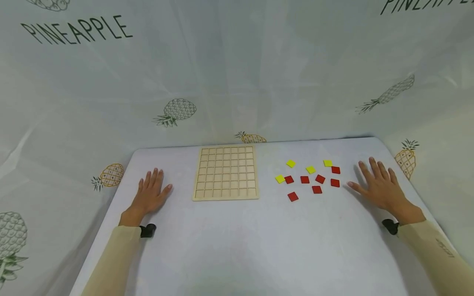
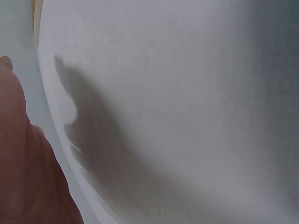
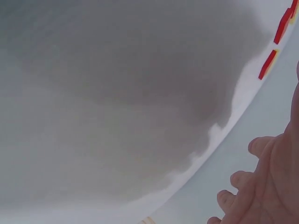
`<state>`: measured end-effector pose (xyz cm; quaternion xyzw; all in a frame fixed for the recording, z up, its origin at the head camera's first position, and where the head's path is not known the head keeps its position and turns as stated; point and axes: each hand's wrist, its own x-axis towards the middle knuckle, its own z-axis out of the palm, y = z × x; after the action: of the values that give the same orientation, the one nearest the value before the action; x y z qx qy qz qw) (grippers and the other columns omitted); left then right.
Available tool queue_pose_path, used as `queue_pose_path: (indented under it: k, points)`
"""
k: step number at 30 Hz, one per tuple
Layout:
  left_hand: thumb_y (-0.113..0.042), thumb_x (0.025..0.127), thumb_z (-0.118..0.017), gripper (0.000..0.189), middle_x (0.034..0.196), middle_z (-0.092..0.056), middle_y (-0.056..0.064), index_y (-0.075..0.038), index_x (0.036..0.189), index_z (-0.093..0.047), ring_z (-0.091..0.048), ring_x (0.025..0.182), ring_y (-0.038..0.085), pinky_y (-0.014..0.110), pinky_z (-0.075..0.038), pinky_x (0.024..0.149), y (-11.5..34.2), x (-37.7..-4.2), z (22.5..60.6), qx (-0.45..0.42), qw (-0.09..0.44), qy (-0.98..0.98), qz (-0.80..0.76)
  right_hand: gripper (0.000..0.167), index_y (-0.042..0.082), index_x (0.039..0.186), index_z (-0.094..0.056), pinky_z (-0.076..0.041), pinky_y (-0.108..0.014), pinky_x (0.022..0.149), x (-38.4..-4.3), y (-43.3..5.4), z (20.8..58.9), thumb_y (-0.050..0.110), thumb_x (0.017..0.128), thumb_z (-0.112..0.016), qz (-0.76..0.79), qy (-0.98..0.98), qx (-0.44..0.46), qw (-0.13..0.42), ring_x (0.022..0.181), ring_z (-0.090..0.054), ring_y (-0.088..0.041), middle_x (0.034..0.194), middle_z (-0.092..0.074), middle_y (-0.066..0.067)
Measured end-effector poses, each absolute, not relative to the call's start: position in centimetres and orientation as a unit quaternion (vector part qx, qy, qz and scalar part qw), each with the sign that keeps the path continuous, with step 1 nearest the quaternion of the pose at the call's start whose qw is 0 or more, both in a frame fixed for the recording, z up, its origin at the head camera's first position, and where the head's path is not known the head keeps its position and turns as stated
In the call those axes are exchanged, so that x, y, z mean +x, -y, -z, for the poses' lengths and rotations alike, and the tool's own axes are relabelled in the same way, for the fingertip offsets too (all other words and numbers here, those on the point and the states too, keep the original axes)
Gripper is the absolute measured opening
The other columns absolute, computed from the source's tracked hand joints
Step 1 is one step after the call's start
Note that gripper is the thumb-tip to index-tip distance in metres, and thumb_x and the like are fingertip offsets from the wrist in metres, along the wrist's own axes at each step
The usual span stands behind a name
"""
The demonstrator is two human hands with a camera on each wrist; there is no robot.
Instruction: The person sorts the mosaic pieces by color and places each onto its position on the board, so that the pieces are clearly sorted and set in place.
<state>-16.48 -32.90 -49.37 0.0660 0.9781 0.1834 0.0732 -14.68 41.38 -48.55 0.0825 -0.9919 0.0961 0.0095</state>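
Note:
A square wooden grid board (image 1: pixel 226 173) with rows of shallow square cells lies toward the back of the table. To its right are scattered several small yellow square tiles (image 1: pixel 290 163) and several red square tiles (image 1: pixel 305 179). My left hand (image 1: pixel 149 196), palm down with fingers straight, is left of the board and holds nothing. Fingers spread, my right hand (image 1: pixel 381 189) is to the right of the tiles, also holding nothing. Part of the left palm (image 2: pixel 28 163) shows in the left wrist view. In the right wrist view, red tiles (image 3: pixel 267 64) appear beyond the right palm (image 3: pixel 271 182).
The white table (image 1: pixel 237 242) has rounded back corners. Behind it hangs a pale curtain (image 1: pixel 237 74) printed with pineapples and lettering. Each wrist wears a black strapped device, seen at the left wrist (image 1: pixel 148 231) and right wrist (image 1: pixel 390 226).

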Motion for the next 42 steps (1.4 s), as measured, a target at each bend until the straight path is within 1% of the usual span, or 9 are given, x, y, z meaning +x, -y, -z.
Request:
queue_pose_path:
  k: [3,9,12,17,21,27,31,36,42]
  points:
    - [-0.056,0.112,-0.036,0.09,0.172,0.002,0.033,0.012,0.164,-0.009,0.006,0.159,0.054,0.067,0.009,0.125,32.3,-16.4,49.0,0.062,0.084,-0.979,-0.177,0.094,-0.001,0.167,-0.012,0.005,-0.074,0.123,-14.7,-40.9,48.3,0.055,0.105,-0.056,-0.095,0.991,0.09,0.01,0.154,-0.004,-0.062,0.169,-0.005,-0.039]
    - [-0.049,0.113,-0.04,0.085,0.173,0.001,0.032,0.01,0.165,-0.008,0.006,0.159,0.053,0.066,0.008,0.126,31.1,-16.2,48.4,0.06,0.103,-0.979,-0.168,0.094,0.001,0.168,-0.014,0.0,-0.074,0.123,-14.9,-39.8,48.0,0.053,0.104,-0.059,-0.086,0.989,0.117,0.023,0.154,-0.009,-0.06,0.169,-0.009,-0.038]
    - [-0.05,0.113,-0.04,0.086,0.173,0.001,0.031,0.01,0.165,-0.008,0.005,0.16,0.052,0.066,0.007,0.126,30.6,-16.2,48.4,0.065,0.102,-0.978,-0.17,0.093,0.002,0.168,-0.015,-0.001,-0.074,0.123,-14.9,-39.4,47.8,0.052,0.104,-0.059,-0.084,0.988,0.126,0.029,0.154,-0.011,-0.06,0.169,-0.011,-0.037]
    - [-0.055,0.111,-0.041,0.09,0.174,0.0,0.03,0.01,0.165,-0.009,0.004,0.16,0.051,0.066,0.006,0.127,29.9,-16.0,48.6,0.073,0.093,-0.978,-0.173,0.091,0.001,0.167,-0.021,-0.005,-0.074,0.123,-14.7,-38.3,47.5,0.047,0.102,-0.065,-0.086,0.986,0.14,0.029,0.154,-0.015,-0.059,0.169,-0.016,-0.036]
    - [-0.054,0.11,-0.043,0.09,0.174,-0.001,0.03,0.01,0.165,-0.01,0.003,0.16,0.051,0.066,0.005,0.126,29.3,-15.8,48.6,0.082,0.09,-0.977,-0.173,0.089,0.0,0.165,-0.024,-0.006,-0.073,0.124,-14.6,-37.4,47.3,0.044,0.1,-0.067,-0.086,0.984,0.151,0.025,0.154,-0.017,-0.057,0.169,-0.018,-0.035]
    - [-0.05,0.11,-0.048,0.089,0.174,-0.002,0.029,0.009,0.165,-0.01,0.001,0.161,0.05,0.066,0.004,0.127,28.1,-15.5,48.3,0.096,0.091,-0.979,-0.155,0.091,0.001,0.165,-0.027,-0.009,-0.072,0.125,-14.6,-36.4,47.2,0.045,0.098,-0.071,-0.075,0.984,0.158,0.024,0.154,-0.019,-0.056,0.169,-0.02,-0.033]
    - [-0.052,0.108,-0.05,0.092,0.174,-0.005,0.03,0.01,0.165,-0.012,-0.001,0.16,0.051,0.068,0.002,0.126,27.5,-15.4,48.3,0.111,0.085,-0.977,-0.162,0.092,0.003,0.166,-0.027,-0.01,-0.072,0.124,-14.6,-36.1,47.5,0.045,0.097,-0.071,-0.067,0.984,0.163,0.024,0.153,-0.019,-0.056,0.169,-0.021,-0.031]
    - [-0.059,0.107,-0.049,0.098,0.175,-0.002,0.027,0.007,0.166,-0.009,0.001,0.161,0.049,0.065,0.004,0.127,27.0,-15.3,48.3,0.122,0.093,-0.976,-0.155,0.089,0.001,0.163,-0.033,-0.013,-0.072,0.124,-14.5,-35.7,47.8,0.048,0.097,-0.071,-0.06,0.983,0.172,0.026,0.152,-0.021,-0.055,0.169,-0.023,-0.03]
    - [-0.057,0.106,-0.053,0.099,0.176,-0.001,0.026,0.006,0.167,-0.008,0.003,0.162,0.047,0.064,0.005,0.127,26.5,-15.2,48.5,0.128,0.098,-0.975,-0.153,0.088,0.002,0.162,-0.034,-0.013,-0.072,0.124,-14.3,-35.2,47.9,0.043,0.096,-0.074,-0.059,0.983,0.175,0.016,0.153,-0.021,-0.055,0.169,-0.025,-0.03]
